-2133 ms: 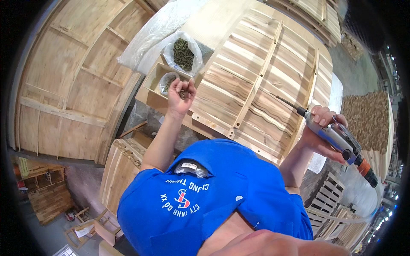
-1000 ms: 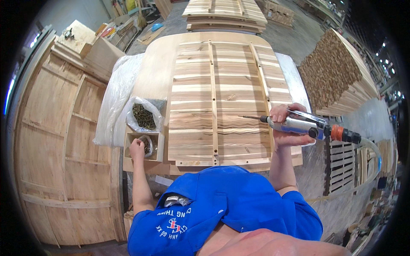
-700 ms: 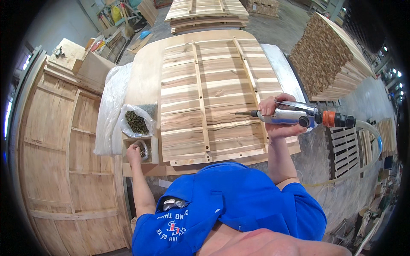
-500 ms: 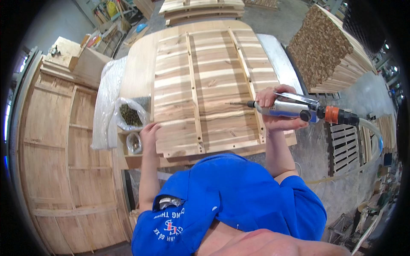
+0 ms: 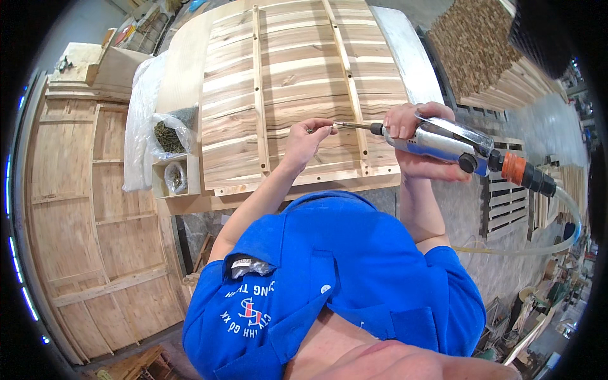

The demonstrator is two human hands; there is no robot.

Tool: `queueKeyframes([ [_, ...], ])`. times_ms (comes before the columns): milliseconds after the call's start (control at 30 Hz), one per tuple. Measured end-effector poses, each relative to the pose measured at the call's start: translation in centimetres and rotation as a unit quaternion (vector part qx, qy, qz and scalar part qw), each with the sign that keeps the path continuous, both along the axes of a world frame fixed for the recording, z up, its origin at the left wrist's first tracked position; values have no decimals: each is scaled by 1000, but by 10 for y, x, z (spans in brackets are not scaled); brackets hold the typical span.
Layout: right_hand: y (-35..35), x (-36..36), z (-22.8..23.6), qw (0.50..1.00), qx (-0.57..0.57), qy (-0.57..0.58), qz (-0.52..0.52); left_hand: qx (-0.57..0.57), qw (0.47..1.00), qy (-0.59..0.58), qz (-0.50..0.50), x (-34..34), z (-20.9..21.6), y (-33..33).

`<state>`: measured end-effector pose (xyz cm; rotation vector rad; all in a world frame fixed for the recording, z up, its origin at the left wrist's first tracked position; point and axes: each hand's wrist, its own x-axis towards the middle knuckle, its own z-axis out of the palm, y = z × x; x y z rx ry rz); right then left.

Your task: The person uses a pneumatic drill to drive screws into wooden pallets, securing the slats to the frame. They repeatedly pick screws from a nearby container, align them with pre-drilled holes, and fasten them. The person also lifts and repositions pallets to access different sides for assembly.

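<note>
My right hand [image 5: 421, 142] is wrapped round a silver air screwdriver [image 5: 437, 140], whose long bit [image 5: 354, 126] points left above the panel. At the bit's tip, the fingers of my left hand [image 5: 308, 140] are pinched on a small screw, mostly hidden by the fingertips. Below both hands lies a slatted wooden panel [image 5: 304, 92] with two long battens running away from me, a left batten [image 5: 258, 95] and a right batten [image 5: 345, 63], each with dark holes along it.
Left of the panel, an open clear bag [image 5: 170, 136] of small brownish screws stands behind a wooden box [image 5: 193, 174] holding a smaller bag [image 5: 175, 177]. A clear hose [image 5: 573, 221] curves from the screwdriver. Pallets [image 5: 506, 202] and stacked wood [image 5: 472, 44] stand at the right.
My left hand has moved from beside the small bag, up and right to the bit's tip, and is now pinched. The screwdriver stays in my right hand. The whole view has shifted.
</note>
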<state>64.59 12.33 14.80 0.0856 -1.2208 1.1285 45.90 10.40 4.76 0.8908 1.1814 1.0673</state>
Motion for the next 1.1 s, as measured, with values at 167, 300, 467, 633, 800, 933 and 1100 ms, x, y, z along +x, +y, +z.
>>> queueKeyframes([
  [167,9,33,-9,999,-11,-31,-12,3,1000,23,13,38,-7,3],
  [300,12,49,-16,998,-50,-33,-3,25,999,25,35,59,-12,5],
  [467,10,58,-24,995,-86,-49,28,25,998,-3,51,74,-20,-2],
  [633,6,62,-34,989,-120,-85,26,7,998,-24,50,91,-31,-12],
  [800,8,66,-47,968,-191,-156,37,-65,992,-111,8,107,-41,-17],
  [933,21,71,-77,962,-198,-183,36,-146,968,-171,-109,109,-59,-15],
  [1100,29,73,-100,954,-221,-200,28,-177,965,-141,-134,120,-84,-15],
])
